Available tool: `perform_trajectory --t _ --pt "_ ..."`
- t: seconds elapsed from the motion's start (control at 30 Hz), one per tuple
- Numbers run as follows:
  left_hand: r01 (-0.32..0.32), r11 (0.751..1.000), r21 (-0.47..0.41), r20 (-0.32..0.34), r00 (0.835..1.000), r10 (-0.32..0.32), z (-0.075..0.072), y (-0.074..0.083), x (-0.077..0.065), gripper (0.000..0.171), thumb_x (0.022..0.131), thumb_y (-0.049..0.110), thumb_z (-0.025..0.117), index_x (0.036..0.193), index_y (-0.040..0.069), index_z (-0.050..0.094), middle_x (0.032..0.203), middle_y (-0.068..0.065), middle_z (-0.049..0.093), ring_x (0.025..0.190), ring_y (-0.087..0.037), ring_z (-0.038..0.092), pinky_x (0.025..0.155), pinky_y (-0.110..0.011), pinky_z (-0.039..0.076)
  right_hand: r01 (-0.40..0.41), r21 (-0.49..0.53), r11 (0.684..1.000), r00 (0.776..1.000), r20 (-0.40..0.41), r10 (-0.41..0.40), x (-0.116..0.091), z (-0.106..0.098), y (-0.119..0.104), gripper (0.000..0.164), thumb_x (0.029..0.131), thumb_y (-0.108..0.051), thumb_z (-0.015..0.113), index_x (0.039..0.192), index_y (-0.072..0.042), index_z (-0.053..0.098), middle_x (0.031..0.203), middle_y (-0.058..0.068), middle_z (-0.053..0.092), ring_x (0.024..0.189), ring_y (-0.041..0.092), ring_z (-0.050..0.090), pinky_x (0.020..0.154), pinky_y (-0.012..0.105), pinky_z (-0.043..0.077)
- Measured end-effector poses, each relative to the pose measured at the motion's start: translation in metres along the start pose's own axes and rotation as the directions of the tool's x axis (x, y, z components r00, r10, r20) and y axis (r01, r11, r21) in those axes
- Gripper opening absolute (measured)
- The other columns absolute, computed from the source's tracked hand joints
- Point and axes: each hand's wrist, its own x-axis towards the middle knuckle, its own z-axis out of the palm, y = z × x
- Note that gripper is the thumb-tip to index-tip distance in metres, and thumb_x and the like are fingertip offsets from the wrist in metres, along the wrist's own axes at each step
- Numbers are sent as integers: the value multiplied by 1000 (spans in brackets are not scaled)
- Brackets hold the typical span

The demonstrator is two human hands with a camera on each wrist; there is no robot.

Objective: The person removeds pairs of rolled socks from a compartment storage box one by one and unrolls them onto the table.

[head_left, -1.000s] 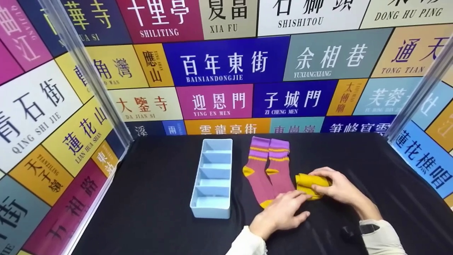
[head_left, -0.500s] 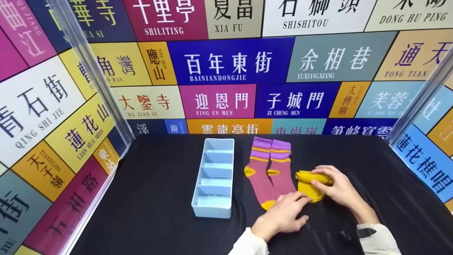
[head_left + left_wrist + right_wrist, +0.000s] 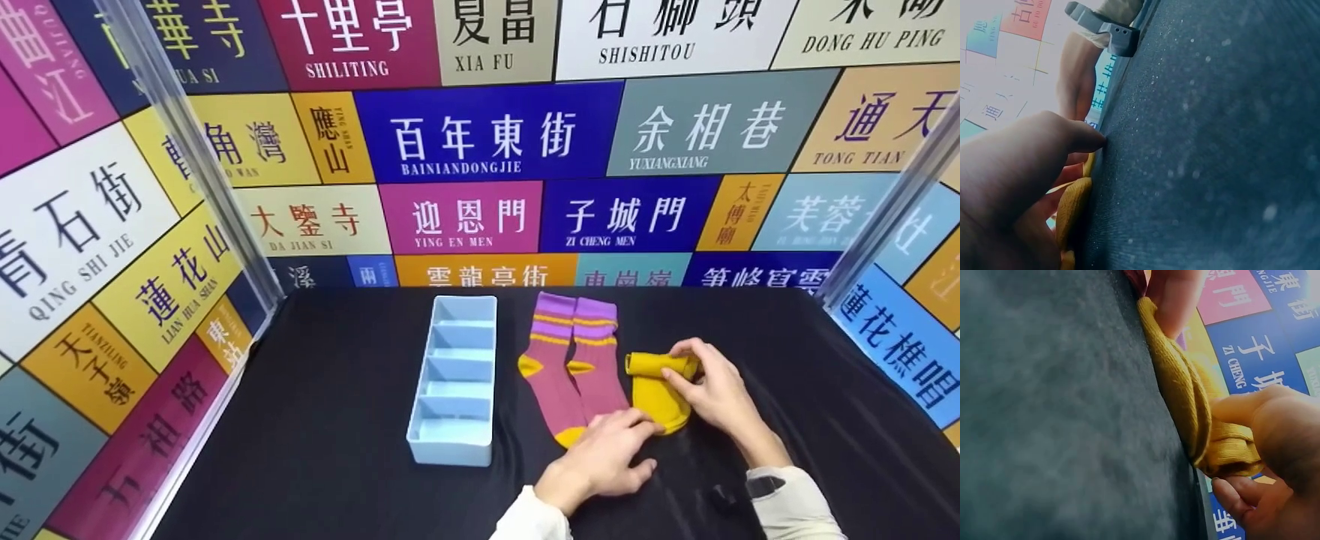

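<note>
Mustard-yellow socks (image 3: 660, 405) lie on the black cloth, their far end rolled or folded over and the near end flat. My right hand (image 3: 716, 382) pinches the right side of the rolled part between thumb and fingers. The right wrist view shows layered ribbed fabric (image 3: 1176, 382) by the right thumb. Fingertips of my left hand (image 3: 600, 456) press on the near end of the yellow socks, fingers extended and thumb apart. That hand also overlaps the toe of one pink sock. Two pink socks (image 3: 553, 382) with purple striped cuffs and yellow heels and toes lie flat to the left.
A light blue box (image 3: 450, 453) with several compartments in a row stands left of the pink socks. Black cloth (image 3: 322, 420) covers the table. Panels with printed place names (image 3: 480, 135) rise behind and at both sides, with clear corner posts (image 3: 202, 150).
My right hand has shifted slightly away from me with the rolled part of the yellow socks, and more of their flat part shows. My left hand has stayed nearly in place.
</note>
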Motion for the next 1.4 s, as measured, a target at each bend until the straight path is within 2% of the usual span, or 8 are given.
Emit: perform_trajectory --t 0.1,0.2,0.3,0.4,0.67,0.87,1.03,1.4 --pt "-6 1000 -7 -5 1000 6 1 2 0 47 102 44 69 147 31 63 144 16 61 133 -4 56 116 -28 45 -11 -40 999 1000 2 11 3 2 0 25 95 -17 84 117 -10 73 108 12 69 93 27 62 82 31 53" --pt "-16 1000 -11 -7 1000 16 1 3 0 47 102 43 69 147 31 63 143 16 61 133 -5 56 118 -28 44 -29 -46 999 999 28 30 5 1 0 23 98 -18 81 117 -7 75 121 21 70 106 39 65 95 50 55" --pt "-22 1000 -14 -9 1000 22 1 3 0 47 102 43 68 147 31 63 143 16 62 134 -5 56 119 -29 43 -42 -54 998 997 59 45 8 -1 0 23 99 -18 79 117 -3 77 139 28 64 126 50 58 108 69 46" --pt "-21 1000 -20 -6 1000 21 1 3 0 47 102 43 68 147 31 63 143 16 62 135 -5 56 120 -29 42 -38 -86 996 994 95 46 11 -3 -1 26 99 -18 78 118 0 78 148 28 59 136 54 51 113 75 38" --pt "-11 999 -33 -2 1000 11 0 1 -1 47 102 43 68 148 32 62 144 16 61 137 -5 55 121 -29 41 13 -167 986 982 189 19 19 -6 -3 38 92 -18 83 125 0 77 137 20 67 127 46 58 97 63 38" --pt "-16 1000 -21 -15 1000 15 1 0 -2 46 102 41 68 147 31 63 143 15 61 137 -6 55 122 -30 41 -6 -179 984 985 171 37 23 -5 1 39 92 -21 85 127 -9 72 124 16 77 105 38 70 94 57 43" --pt "-19 999 -25 -18 1000 19 1 0 -2 46 102 41 69 146 31 64 143 15 62 137 -6 55 121 -30 41 -22 -186 982 987 152 51 26 -5 2 31 93 -22 85 118 -13 69 110 13 78 85 28 65 81 47 53" --pt "-19 999 -42 -21 1000 18 1 1 -3 46 101 40 70 145 29 64 142 15 62 136 -5 55 121 -30 42 -34 -126 991 969 239 63 32 -4 0 34 94 -11 82 124 -3 68 122 22 70 105 39 65 102 63 55"
